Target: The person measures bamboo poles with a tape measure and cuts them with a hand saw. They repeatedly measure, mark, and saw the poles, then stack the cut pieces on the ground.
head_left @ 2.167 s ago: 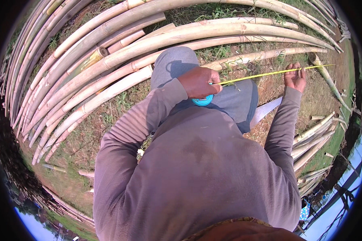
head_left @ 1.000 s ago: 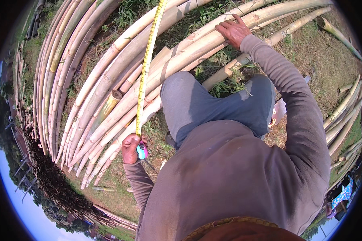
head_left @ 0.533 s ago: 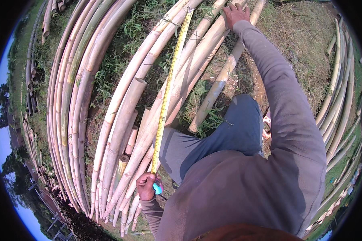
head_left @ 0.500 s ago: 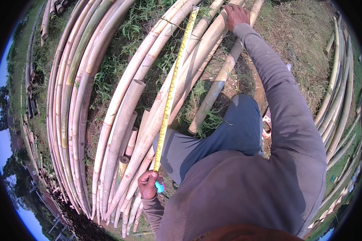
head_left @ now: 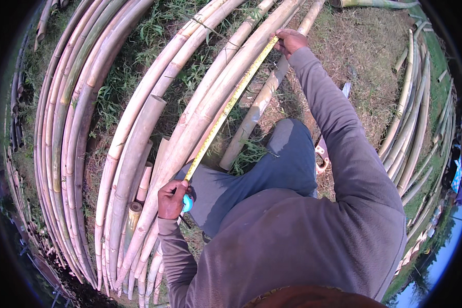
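Note:
A tape measure's yellow blade [head_left: 231,106] is drawn out straight, slanting along a long pale bamboo pole [head_left: 210,105]. My left hand [head_left: 171,199] is closed around its blue case [head_left: 188,203], low beside my bent knee. At the blade's far end, my right hand [head_left: 291,42] has its fingers closed on the tip, right next to the pole. Part of the case is covered by my left fingers. Below my right hand, a shorter bamboo piece [head_left: 254,113] lies on the ground.
More bamboo poles [head_left: 133,113] lie side by side left of the pole, with a curved bundle [head_left: 66,113] farther left. Another stack [head_left: 413,113] lies on the right. Between my knee and right arm is a handle with cut-outs [head_left: 321,156]. Grass [head_left: 131,56] grows between the poles.
My right hand has left the bamboo pole and taken the tape's far end, which stood free before. My left hand still holds the case. The whole view has shifted somewhat.

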Motion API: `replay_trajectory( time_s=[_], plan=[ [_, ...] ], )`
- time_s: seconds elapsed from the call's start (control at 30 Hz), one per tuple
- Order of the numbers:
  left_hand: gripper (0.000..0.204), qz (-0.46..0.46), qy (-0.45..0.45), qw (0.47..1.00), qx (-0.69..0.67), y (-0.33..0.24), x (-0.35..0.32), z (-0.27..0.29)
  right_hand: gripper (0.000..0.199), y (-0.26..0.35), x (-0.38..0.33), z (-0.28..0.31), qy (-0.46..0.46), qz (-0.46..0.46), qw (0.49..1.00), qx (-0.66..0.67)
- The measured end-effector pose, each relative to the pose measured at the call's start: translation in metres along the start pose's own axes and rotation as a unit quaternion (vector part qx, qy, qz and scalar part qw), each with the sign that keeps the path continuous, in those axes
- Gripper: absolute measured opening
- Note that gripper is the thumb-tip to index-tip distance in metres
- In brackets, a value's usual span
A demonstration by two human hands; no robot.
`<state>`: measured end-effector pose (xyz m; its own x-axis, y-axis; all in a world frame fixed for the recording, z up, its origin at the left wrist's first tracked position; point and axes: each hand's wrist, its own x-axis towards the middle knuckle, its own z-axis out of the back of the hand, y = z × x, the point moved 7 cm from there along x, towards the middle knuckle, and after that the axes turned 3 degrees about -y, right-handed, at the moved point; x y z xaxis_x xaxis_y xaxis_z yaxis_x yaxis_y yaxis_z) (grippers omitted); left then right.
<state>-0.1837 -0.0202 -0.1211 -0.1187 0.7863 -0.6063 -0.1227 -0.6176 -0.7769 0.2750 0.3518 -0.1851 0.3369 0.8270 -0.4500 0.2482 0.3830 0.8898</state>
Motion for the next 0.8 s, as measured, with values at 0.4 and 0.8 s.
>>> replay_trajectory(
  time_s=[0.4,0.8],
  plan=[
    [0.025,-0.043,-0.046,0.997,0.048,-0.021,0.004,-0.014,0.019,-0.007,0.044,-0.01,-0.032,0.004,0.998,-0.059],
    [0.024,-0.036,-0.029,0.998,0.045,-0.023,0.018,-0.013,0.016,-0.001,0.051,-0.008,-0.076,0.04,0.993,-0.085]
  ],
)
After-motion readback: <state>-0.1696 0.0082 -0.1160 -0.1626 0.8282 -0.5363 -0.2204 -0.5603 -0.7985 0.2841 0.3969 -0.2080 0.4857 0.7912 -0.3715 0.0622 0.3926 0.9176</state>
